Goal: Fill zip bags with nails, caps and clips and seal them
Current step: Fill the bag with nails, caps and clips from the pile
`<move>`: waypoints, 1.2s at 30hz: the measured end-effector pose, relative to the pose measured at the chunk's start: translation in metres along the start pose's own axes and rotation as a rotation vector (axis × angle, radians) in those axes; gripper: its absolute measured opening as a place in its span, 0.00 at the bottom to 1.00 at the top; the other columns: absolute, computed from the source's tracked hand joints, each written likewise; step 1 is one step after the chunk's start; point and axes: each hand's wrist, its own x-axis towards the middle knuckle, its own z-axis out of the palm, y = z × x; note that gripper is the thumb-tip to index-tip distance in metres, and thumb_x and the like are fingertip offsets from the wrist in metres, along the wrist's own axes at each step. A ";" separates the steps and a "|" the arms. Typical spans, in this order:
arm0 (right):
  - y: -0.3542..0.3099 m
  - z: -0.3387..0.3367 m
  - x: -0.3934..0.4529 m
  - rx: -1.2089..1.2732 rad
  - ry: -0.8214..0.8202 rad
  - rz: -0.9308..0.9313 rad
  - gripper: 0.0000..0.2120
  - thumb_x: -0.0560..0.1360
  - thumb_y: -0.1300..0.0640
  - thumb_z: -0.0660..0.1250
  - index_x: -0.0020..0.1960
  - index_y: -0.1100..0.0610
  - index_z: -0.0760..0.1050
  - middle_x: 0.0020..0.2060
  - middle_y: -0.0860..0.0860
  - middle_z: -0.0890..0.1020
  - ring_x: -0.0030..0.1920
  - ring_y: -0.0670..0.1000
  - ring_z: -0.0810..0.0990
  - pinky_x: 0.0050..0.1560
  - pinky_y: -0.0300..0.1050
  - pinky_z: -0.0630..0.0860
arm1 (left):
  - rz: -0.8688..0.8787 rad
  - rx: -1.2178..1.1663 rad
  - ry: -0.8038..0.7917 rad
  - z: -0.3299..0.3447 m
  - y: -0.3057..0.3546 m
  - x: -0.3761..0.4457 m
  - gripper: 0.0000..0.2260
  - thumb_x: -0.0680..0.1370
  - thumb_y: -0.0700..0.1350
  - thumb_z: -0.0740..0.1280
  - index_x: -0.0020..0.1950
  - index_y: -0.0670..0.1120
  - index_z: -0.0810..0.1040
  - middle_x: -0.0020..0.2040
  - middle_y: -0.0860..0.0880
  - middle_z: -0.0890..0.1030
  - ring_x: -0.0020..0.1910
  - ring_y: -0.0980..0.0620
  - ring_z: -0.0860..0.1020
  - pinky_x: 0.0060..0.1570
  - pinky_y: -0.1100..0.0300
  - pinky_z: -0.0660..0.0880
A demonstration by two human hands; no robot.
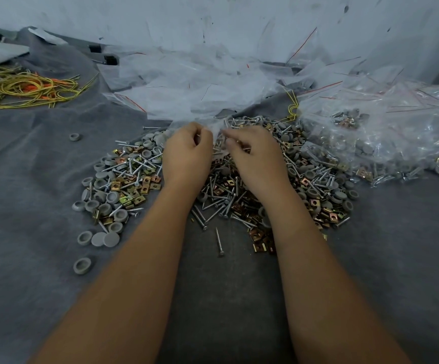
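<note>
A big mixed heap of silver nails (214, 206), grey round caps (102, 183) and brass-coloured square clips (131, 186) lies on grey cloth. Above its far edge my left hand (186, 153) and my right hand (252, 153) both have curled fingers and pinch the near edge of a clear zip bag (217, 127) between them. That bag joins a loose pile of empty clear zip bags (186, 82) with red seal lines behind it. Whether anything is inside the pinched bag is hidden by my fingers.
Filled clear bags (370, 137) of nails, caps and clips are piled at the right. A tangle of yellow and orange wire (26, 88) lies at the far left. Stray caps (82, 265) dot the grey cloth (29, 179). A pale scuffed wall (239, 22) rises behind.
</note>
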 end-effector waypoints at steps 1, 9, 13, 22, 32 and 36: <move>-0.002 -0.002 0.000 0.056 0.049 0.025 0.14 0.79 0.53 0.63 0.64 0.46 0.78 0.58 0.49 0.76 0.56 0.48 0.75 0.57 0.45 0.73 | 0.004 0.007 0.016 0.000 0.000 0.000 0.09 0.79 0.48 0.60 0.41 0.50 0.77 0.27 0.54 0.72 0.24 0.59 0.66 0.29 0.59 0.65; 0.002 -0.008 -0.001 -0.239 -0.207 0.199 0.21 0.75 0.56 0.62 0.67 0.49 0.74 0.63 0.51 0.77 0.61 0.55 0.75 0.62 0.55 0.72 | 0.012 0.042 0.015 0.000 -0.001 0.000 0.10 0.79 0.48 0.59 0.45 0.47 0.78 0.29 0.53 0.71 0.27 0.55 0.68 0.29 0.58 0.62; 0.000 -0.005 -0.002 -0.472 -0.294 0.112 0.20 0.75 0.47 0.65 0.66 0.49 0.75 0.62 0.50 0.76 0.65 0.56 0.71 0.66 0.57 0.64 | 0.002 0.072 0.003 0.000 -0.001 0.001 0.10 0.79 0.47 0.60 0.43 0.46 0.77 0.28 0.53 0.70 0.26 0.55 0.67 0.28 0.58 0.61; 0.003 -0.006 -0.003 -0.267 -0.176 0.125 0.06 0.75 0.55 0.69 0.50 0.51 0.83 0.45 0.49 0.83 0.49 0.53 0.80 0.55 0.54 0.77 | -0.021 0.085 -0.022 0.000 0.001 0.000 0.09 0.79 0.47 0.60 0.45 0.46 0.79 0.27 0.53 0.70 0.25 0.55 0.66 0.27 0.59 0.60; 0.005 -0.006 0.000 -0.050 0.070 0.064 0.06 0.81 0.56 0.59 0.50 0.53 0.75 0.37 0.47 0.76 0.38 0.51 0.76 0.41 0.53 0.77 | -0.017 0.062 -0.036 -0.001 0.001 -0.001 0.09 0.79 0.47 0.61 0.45 0.46 0.78 0.27 0.54 0.71 0.24 0.56 0.66 0.27 0.60 0.61; 0.004 -0.006 -0.001 -0.100 0.100 0.021 0.05 0.79 0.55 0.63 0.49 0.51 0.78 0.43 0.49 0.75 0.46 0.50 0.74 0.43 0.45 0.69 | -0.008 0.068 -0.037 -0.001 0.001 -0.001 0.09 0.79 0.47 0.61 0.43 0.47 0.78 0.27 0.54 0.71 0.25 0.56 0.67 0.27 0.60 0.61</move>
